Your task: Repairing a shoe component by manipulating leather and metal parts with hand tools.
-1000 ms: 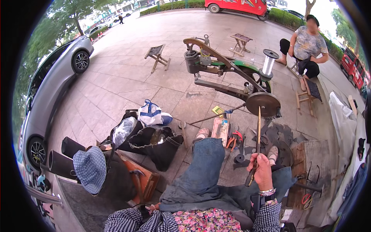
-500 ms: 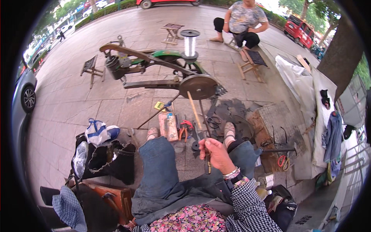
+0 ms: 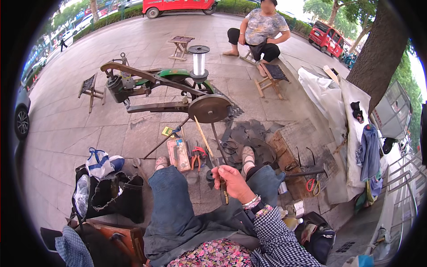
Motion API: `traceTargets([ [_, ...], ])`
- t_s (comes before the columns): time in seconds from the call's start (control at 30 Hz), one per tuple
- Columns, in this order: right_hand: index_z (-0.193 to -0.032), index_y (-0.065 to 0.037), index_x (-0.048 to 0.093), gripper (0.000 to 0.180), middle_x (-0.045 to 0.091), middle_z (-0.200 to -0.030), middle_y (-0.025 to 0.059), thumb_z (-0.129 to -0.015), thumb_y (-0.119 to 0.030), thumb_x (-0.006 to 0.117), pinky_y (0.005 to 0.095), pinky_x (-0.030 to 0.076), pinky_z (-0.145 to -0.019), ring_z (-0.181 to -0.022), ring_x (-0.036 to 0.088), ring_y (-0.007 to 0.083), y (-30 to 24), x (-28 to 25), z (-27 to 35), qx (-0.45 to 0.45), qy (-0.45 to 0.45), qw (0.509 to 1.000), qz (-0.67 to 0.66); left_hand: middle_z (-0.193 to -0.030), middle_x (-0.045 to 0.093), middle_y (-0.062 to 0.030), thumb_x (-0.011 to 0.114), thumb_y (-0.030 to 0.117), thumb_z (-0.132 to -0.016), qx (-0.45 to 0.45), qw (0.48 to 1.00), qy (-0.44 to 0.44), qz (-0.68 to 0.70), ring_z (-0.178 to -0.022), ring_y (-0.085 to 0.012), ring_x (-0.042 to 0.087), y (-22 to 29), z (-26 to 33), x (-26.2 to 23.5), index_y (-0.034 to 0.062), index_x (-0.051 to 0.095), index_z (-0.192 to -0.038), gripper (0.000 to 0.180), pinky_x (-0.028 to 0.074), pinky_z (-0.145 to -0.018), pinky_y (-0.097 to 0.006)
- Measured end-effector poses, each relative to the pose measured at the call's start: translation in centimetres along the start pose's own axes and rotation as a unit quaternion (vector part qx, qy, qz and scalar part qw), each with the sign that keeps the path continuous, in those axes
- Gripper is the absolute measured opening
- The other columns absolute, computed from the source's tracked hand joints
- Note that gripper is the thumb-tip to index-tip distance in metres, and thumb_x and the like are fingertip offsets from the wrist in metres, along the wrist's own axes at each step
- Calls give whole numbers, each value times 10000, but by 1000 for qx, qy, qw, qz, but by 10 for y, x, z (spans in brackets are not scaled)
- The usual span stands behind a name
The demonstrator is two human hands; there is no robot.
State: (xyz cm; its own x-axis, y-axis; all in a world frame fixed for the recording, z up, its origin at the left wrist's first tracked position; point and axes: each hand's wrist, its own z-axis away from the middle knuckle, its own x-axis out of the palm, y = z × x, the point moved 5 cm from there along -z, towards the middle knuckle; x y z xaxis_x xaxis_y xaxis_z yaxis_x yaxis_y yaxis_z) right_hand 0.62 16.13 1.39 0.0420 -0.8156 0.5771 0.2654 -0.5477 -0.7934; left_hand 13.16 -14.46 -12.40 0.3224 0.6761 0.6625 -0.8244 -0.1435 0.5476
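A paved sidewalk is holding tools close by. The right hand [image 3: 233, 182] is gripping a thin stick [image 3: 205, 141] over the knees, near the sewing machine [image 3: 169, 89]. The left hand is hiding.

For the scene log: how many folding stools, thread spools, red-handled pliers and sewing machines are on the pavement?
Folding stools: 4, one under the seated person
Thread spool: 1
Red-handled pliers: 1
Sewing machine: 1
Total: 7
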Motion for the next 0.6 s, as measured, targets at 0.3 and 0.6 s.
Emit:
traceTargets([
  [0.3, -935, 8, 546, 228, 537, -753, 38, -865, -197, 474, 247, 439, -516, -555, 514, 123, 0, 0, -1, -1, -4, 1000, 4, -1157, 471, -129, 549, 355, -740, 45, 999, -16, 5, -1021, -266, 463, 4, 30, 15, 54, 432, -1173, 541, 365, -873, -380],
  [0.6, -920, 10, 548, 232, 534, -747, 39, -857, -205, 488, 240, 430, -501, -547, 512, 122, 1, 1, 0, -1, 0, 1000, 26, -1181, 454, -136, 570, 371, -719, 84, 996, -21, 18, -1040, -277, 450, -3, 68, 27, 60, 414, -1195, 590, 355, -886, -391],
])
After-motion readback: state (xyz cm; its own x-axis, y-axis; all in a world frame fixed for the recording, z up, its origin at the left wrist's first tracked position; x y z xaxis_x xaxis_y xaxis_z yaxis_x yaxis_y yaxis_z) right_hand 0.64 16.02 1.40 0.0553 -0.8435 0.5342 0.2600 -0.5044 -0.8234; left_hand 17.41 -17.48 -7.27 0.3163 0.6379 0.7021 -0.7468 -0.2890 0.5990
